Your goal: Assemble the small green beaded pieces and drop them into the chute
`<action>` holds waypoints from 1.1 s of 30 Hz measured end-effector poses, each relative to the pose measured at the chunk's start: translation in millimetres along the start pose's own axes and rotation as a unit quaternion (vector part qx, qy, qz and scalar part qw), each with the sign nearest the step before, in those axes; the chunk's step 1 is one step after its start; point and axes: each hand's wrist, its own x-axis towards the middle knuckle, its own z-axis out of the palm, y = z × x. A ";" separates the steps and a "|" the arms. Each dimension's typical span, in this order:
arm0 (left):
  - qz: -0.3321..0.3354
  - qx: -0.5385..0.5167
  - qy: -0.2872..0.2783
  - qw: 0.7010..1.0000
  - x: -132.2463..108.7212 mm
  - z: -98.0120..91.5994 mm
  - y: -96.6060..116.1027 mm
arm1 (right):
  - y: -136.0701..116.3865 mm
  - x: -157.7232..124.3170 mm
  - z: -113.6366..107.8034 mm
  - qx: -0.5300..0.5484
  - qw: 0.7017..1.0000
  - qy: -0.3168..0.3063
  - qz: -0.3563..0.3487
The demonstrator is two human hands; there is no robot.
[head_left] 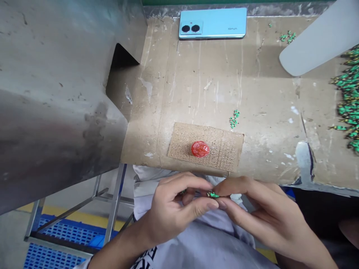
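In front of my body, just off the table's front edge, my left hand [175,209] and my right hand [263,213] meet fingertip to fingertip. Pinched between them is a small green part [212,194] with a dark and gold-coloured end; its exact kind is too small to make out. Another bit of green shows among the curled fingers of my left hand. Beyond the hands lies a piece of cardboard [221,149] dotted with many tiny shiny spots. A glossy red rounded lump [200,149] sits on it.
Small green pieces [234,118] lie behind the cardboard, more [288,36] at the back right. A large pile of green parts [349,101] covers the right side. A light-blue phone [213,24] lies at the back. A pale rounded bar [316,41] overhangs the table; metal housing [61,93] stands left.
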 end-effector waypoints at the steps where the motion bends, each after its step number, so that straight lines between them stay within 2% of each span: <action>1: -0.001 0.001 -0.009 1.000 -0.2 -0.8 1.1 | 1.3 -0.4 0.4 -0.004 1.000 0.003 -0.012; 5: -0.007 0.013 -0.024 1.000 -0.7 -1.7 4.0 | 6.6 -0.2 1.4 -0.025 0.998 -0.006 -0.064; 10: 0.002 0.025 -0.005 1.000 1.0 2.0 5.8 | 10.1 2.4 2.4 -0.051 0.993 -0.012 -0.110; 15: -0.010 0.032 0.016 0.999 1.3 5.4 4.4 | 11.0 6.2 4.0 -0.065 0.992 -0.005 -0.106; 22: 0.013 0.025 0.027 0.999 8.5 10.5 4.0 | 11.8 5.7 7.1 -0.086 0.991 -0.014 -0.105; 25: -0.018 0.002 0.028 0.999 8.9 11.8 3.8 | 12.6 5.1 7.0 -0.088 0.988 -0.007 -0.124; 30: -0.115 -0.051 -0.010 0.992 3.6 7.5 0.2 | 12.9 3.8 4.3 -0.086 0.987 0.011 -0.134; 33: -0.142 -0.076 -0.012 0.987 2.6 4.5 -0.1 | 12.6 3.8 4.3 -0.106 0.985 0.015 -0.137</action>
